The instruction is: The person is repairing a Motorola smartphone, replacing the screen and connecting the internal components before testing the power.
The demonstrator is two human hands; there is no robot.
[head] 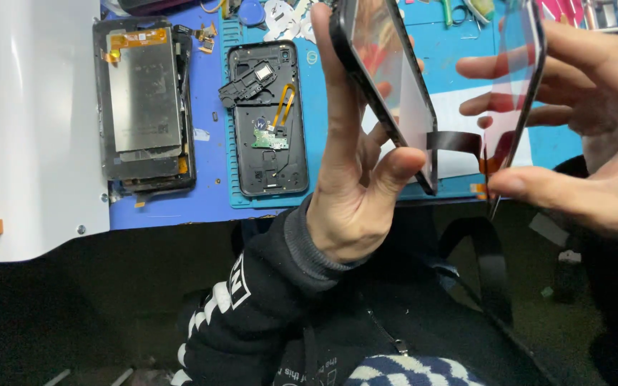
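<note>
In the head view, the left hand (355,193) stands in the middle of the frame, palm toward the camera. Its fingers (403,163) are closed on a black-framed phone screen panel with a glossy, reflecting face (388,78): the thumb presses the panel near its lower end and the other fingers lie behind the edge. The long axis of this panel runs from the upper middle of the frame down and to the right, and it is held in the air, above the desk.

The right hand (595,143) is at the right side of the frame. Its fingers are spread rather wide and support a second thin dark glass panel (523,78), which stands almost upright; the thumb touches the lower corner of it. Between the two panels a black flat ribbon cable (455,141) goes across, with small orange ends near the right thumb. The two panels are near but apart, like an open book, and both hands are equally close to the cable.

In the upper left lies an opened phone display assembly with a grey metal back (144,100), on a blue work mat (212,186) that covers the desk. Just beside it, in the upper middle, lies a black phone frame with a small green board and an orange cable (267,118). Both are well apart from the hands. At the far left is a white curved machine cover (30,129).
</note>
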